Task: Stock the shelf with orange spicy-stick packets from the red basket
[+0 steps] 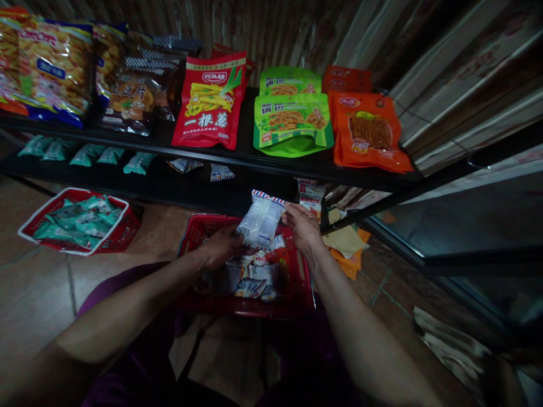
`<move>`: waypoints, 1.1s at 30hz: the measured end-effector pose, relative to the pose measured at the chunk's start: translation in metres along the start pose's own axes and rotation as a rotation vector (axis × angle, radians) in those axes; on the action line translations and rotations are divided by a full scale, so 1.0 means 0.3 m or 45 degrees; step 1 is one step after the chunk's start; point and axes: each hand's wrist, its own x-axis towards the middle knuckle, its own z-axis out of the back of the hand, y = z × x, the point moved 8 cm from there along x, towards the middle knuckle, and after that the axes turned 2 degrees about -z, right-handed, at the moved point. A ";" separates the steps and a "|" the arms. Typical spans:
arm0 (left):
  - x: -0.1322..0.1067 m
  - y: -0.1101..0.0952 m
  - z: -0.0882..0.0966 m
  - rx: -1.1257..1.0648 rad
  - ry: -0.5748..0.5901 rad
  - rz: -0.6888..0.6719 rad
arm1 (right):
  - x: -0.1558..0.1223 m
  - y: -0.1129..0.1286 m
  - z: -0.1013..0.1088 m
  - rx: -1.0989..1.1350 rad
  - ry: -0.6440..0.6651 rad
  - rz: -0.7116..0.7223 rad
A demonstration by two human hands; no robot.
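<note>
Between my two hands a silvery-white snack bag [262, 219] with a red-and-blue striped top edge is held up, its printed back toward me. My right hand [302, 225] pinches its upper right corner. At the bag's lower left, my left hand [222, 247] grips the edge with curled fingers. Beneath them stands a red basket [250, 310] with several small snack bags [257, 272] in it. On the lower shelf [178, 189], a white-and-red snack bag [311, 198] stands to the right, and two small bags lie further left.
Large snack bags, such as a red one [211, 102], a green one [292, 121] and an orange one [368, 130], line the upper shelf. Teal packets [87, 154] lie below at left. A second red basket [123, 234] holds more teal packets. Flattened paper [345, 242] lies right.
</note>
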 end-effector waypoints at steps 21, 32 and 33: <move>0.048 -0.012 0.054 -0.407 -0.258 -0.142 | -0.153 -0.071 -0.135 -0.246 0.560 -0.269; 0.044 -0.009 0.047 -0.453 -0.312 -0.082 | -0.139 -0.099 -0.136 -0.088 0.589 -0.336; 0.042 -0.009 0.048 -0.460 -0.327 -0.076 | -0.140 -0.099 -0.136 -0.088 0.586 -0.339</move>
